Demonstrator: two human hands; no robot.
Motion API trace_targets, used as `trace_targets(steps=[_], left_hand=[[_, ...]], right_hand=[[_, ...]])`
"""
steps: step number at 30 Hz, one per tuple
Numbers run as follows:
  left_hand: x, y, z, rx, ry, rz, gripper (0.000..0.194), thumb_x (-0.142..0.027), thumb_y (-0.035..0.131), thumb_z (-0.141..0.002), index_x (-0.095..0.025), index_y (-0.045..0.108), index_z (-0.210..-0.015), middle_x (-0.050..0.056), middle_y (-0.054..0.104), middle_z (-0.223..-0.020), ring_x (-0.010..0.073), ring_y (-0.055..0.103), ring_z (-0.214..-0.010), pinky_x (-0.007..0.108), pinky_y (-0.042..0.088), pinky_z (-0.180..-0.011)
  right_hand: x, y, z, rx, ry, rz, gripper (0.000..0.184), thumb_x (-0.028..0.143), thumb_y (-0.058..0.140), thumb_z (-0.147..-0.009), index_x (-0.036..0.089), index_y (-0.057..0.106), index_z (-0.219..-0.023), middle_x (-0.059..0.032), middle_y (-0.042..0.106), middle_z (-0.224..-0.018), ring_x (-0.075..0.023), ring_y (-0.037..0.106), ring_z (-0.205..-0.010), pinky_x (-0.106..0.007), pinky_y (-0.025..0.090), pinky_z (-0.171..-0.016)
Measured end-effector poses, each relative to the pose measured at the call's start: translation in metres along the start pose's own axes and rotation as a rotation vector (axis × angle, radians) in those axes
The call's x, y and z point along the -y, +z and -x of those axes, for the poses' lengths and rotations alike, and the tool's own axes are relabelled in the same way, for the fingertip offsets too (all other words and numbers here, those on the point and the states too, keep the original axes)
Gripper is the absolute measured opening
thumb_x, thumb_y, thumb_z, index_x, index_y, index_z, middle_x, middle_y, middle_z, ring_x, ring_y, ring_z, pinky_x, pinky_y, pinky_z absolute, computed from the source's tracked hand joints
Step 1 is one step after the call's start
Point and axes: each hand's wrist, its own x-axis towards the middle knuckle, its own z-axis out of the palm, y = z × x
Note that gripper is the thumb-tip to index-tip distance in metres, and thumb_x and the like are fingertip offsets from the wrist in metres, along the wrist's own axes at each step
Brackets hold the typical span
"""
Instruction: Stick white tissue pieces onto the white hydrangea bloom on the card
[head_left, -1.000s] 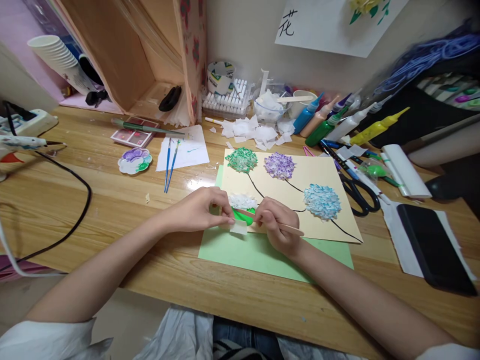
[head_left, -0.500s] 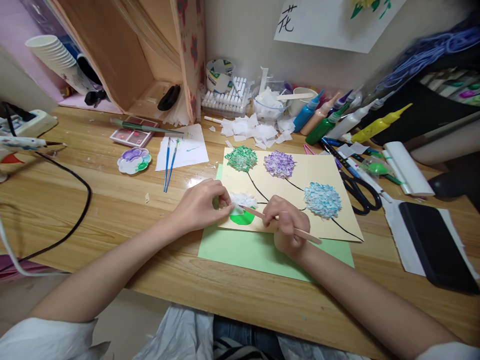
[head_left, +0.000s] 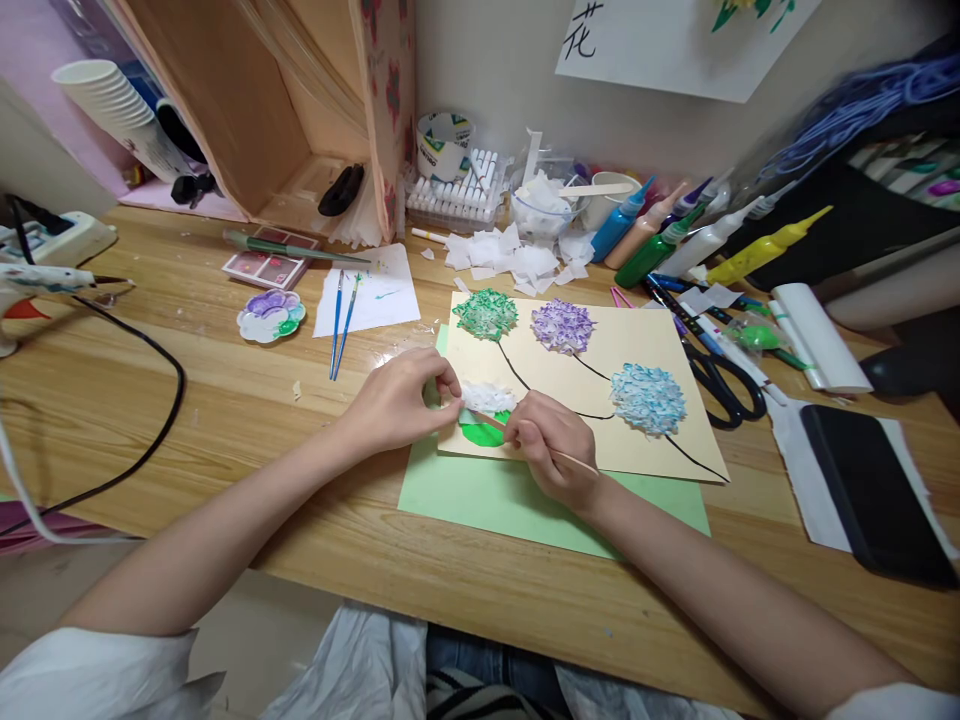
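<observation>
Between the thumb and fingers of my left hand [head_left: 409, 400] is a small piece of white tissue paper [head_left: 466, 416]. My right hand [head_left: 553, 445] grips a wooden craft stick [head_left: 574, 462], its tip against the tissue piece. Both hands are over a green circle [head_left: 484, 432] on a cream card [head_left: 637, 332]; white tissue tufts [head_left: 487, 397] cover the circle's upper part. Further flowers of tufted paper are on the card: a green one [head_left: 487, 315], a purple one [head_left: 562, 326] and a blue one [head_left: 648, 398], with thin black stems. Under the card lies a light green sheet [head_left: 450, 490].
Behind the card are loose tissue squares [head_left: 517, 255] and several paint bottles [head_left: 649, 255]. To the right lie black scissors [head_left: 724, 385] and a black phone [head_left: 877, 490]. Left stand a paint palette [head_left: 271, 317], paintbrushes [head_left: 346, 328] and a glue gun [head_left: 45, 280] with its cord.
My right hand has moved left and slid closer to my left hand, bringing the craft stick with it. My left hand keeps its pinch at nearly the same spot.
</observation>
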Motion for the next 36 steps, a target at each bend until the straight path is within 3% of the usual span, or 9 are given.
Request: trace_targets(steps=[8, 15, 19, 22, 27, 30, 36], left_hand=[[0.012, 0.002, -0.006, -0.053, -0.069, 0.02, 0.013, -0.02, 0.05, -0.078, -0.017, 0.06, -0.086, 0.003, 0.059, -0.081, 0.0146, 0.052, -0.069, 0.027, 0.039, -0.062], [0.017, 0.006, -0.007, -0.05, -0.048, 0.011, 0.015, -0.016, 0.048, -0.079, -0.016, 0.061, -0.086, 0.004, 0.061, -0.084, 0.015, 0.055, -0.071, 0.028, 0.041, -0.064], [0.018, 0.006, -0.008, -0.052, -0.046, 0.012, 0.014, -0.015, 0.049, -0.079, -0.016, 0.061, -0.086, 0.004, 0.061, -0.084, 0.0148, 0.055, -0.071, 0.028, 0.042, -0.064], [0.018, 0.006, -0.008, -0.056, -0.047, 0.013, 0.013, -0.015, 0.049, -0.079, -0.016, 0.061, -0.085, 0.004, 0.062, -0.083, 0.0147, 0.055, -0.071, 0.028, 0.042, -0.064], [0.018, 0.006, -0.008, -0.052, -0.055, 0.014, 0.013, -0.015, 0.049, -0.079, -0.016, 0.061, -0.085, 0.003, 0.062, -0.083, 0.0147, 0.056, -0.071, 0.028, 0.042, -0.064], [0.019, 0.007, -0.008, -0.054, -0.05, 0.01, 0.013, -0.015, 0.049, -0.079, -0.016, 0.061, -0.085, 0.004, 0.062, -0.083, 0.0146, 0.056, -0.072, 0.028, 0.042, -0.064], [0.019, 0.007, -0.008, -0.05, -0.047, 0.0, 0.013, -0.016, 0.049, -0.079, -0.016, 0.061, -0.085, 0.004, 0.061, -0.083, 0.015, 0.056, -0.071, 0.028, 0.042, -0.063]], right_hand=[[0.002, 0.0, -0.003, 0.026, 0.058, -0.006, 0.034, 0.026, 0.035, -0.097, 0.02, 0.052, -0.069, -0.001, 0.051, -0.058, -0.0143, 0.048, -0.056, -0.028, 0.038, -0.055], [0.005, 0.004, -0.024, -0.066, 0.468, -0.173, 0.043, 0.041, 0.04, -0.096, 0.02, 0.052, -0.061, 0.0029, 0.05, -0.048, -0.0105, 0.05, -0.046, -0.024, 0.039, -0.05], [0.0, 0.011, -0.031, -0.19, 0.566, -0.265, 0.045, 0.044, 0.041, -0.095, 0.02, 0.054, -0.059, 0.0045, 0.048, -0.041, -0.0097, 0.047, -0.04, -0.023, 0.039, -0.046], [-0.002, 0.014, -0.024, -0.231, 0.52, -0.241, 0.045, 0.042, 0.04, -0.095, 0.02, 0.053, -0.058, 0.0043, 0.049, -0.041, -0.0096, 0.048, -0.039, -0.023, 0.039, -0.044], [-0.001, 0.011, -0.013, -0.2, 0.228, -0.057, 0.046, 0.034, 0.035, -0.097, 0.02, 0.05, -0.056, 0.0017, 0.05, -0.047, -0.0107, 0.049, -0.044, -0.025, 0.037, -0.046], [0.0, 0.009, -0.014, -0.154, 0.126, 0.037, 0.044, 0.03, 0.034, -0.097, 0.02, 0.049, -0.057, 0.001, 0.049, -0.048, -0.0112, 0.048, -0.044, -0.026, 0.036, -0.046], [-0.001, 0.01, -0.016, -0.124, 0.105, 0.106, 0.043, 0.029, 0.034, -0.096, 0.021, 0.047, -0.056, 0.0011, 0.05, -0.047, -0.0115, 0.05, -0.044, -0.026, 0.038, -0.047]])
